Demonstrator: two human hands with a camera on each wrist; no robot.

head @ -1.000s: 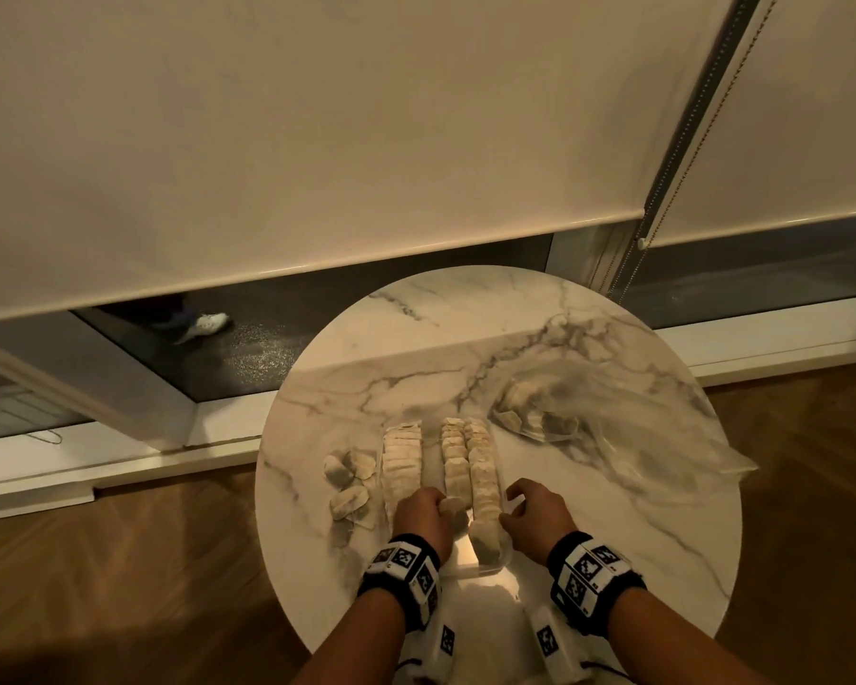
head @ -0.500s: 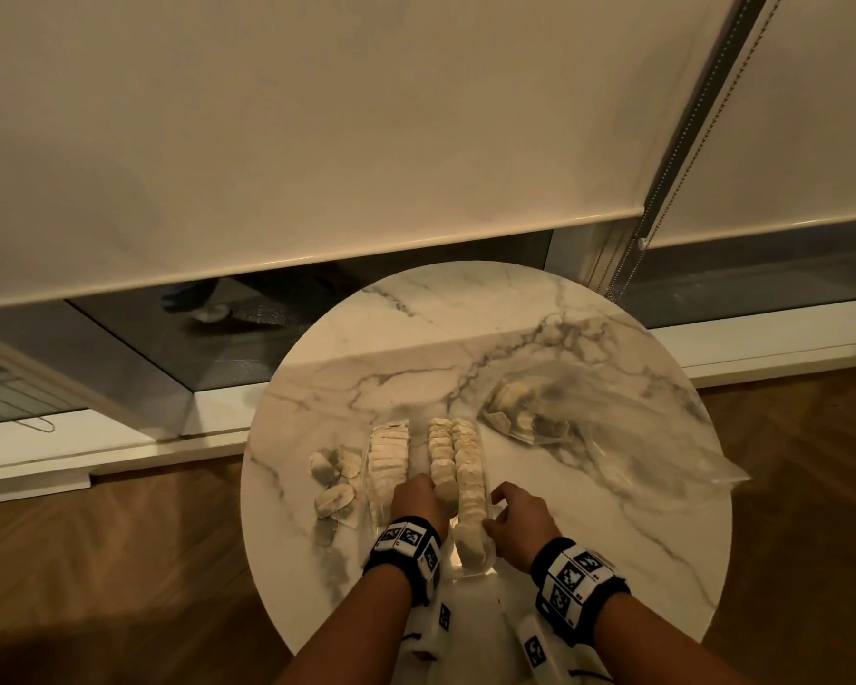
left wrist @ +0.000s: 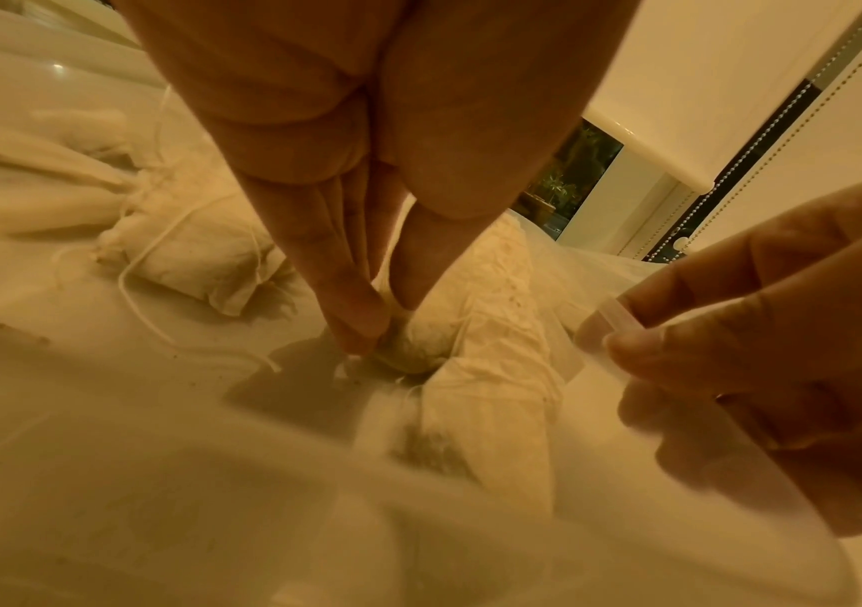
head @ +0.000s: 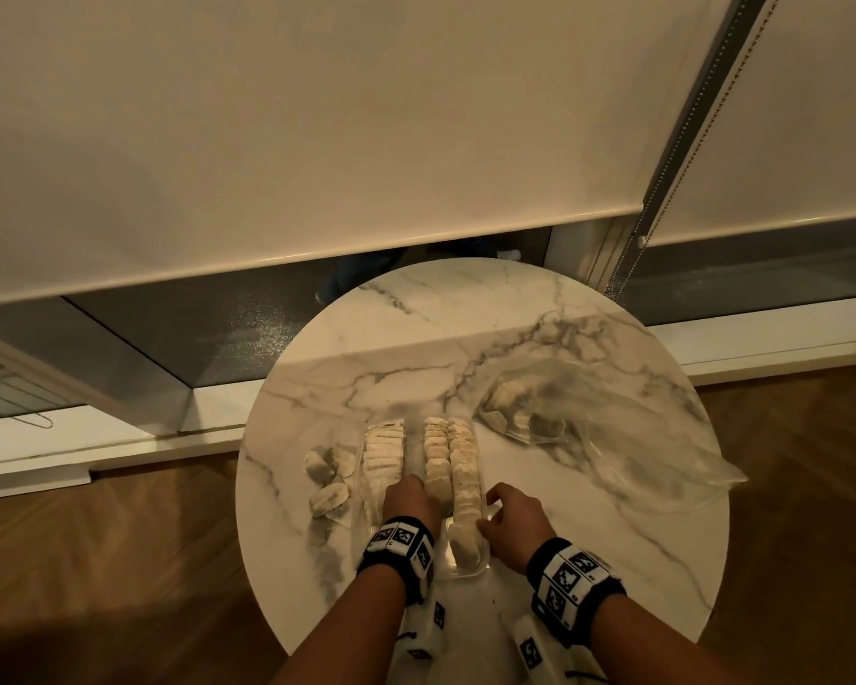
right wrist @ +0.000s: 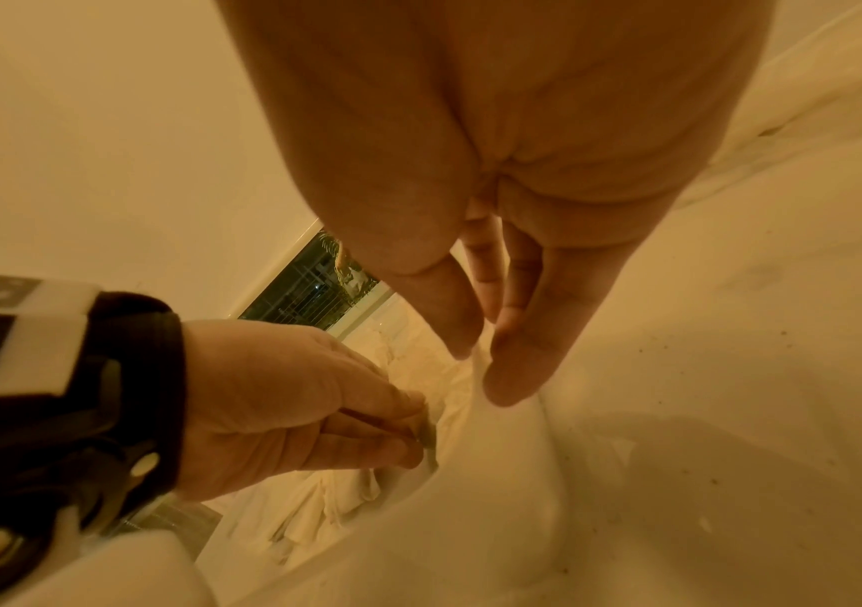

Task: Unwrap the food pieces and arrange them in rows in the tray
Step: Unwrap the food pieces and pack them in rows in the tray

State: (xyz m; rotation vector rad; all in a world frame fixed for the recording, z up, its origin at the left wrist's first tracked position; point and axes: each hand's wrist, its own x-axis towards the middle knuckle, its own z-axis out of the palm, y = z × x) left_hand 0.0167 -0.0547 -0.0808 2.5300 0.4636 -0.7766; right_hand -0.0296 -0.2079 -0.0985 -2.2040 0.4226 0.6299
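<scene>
Tray (head: 468, 572) nearer table (head: 589, 575) edge than before; both hands' grip unchanged.

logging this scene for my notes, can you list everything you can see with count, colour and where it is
table: one, round, white marble with grey veins, centre of the head view
tray: one, clear plastic, near edge of the table, in front of the hands
rows of pieces: three, pale cream, running lengthwise in the tray
loose pieces: a few, pale cream, on the table left of the tray; exact count unclear
plastic bag: one, clear, right side of the table, a few pieces inside
blinds: cream, behind the table
floor: brown wood
left hand: fingertips pinching a piece in the tray
right hand: fingers holding the tray's right edge
</scene>
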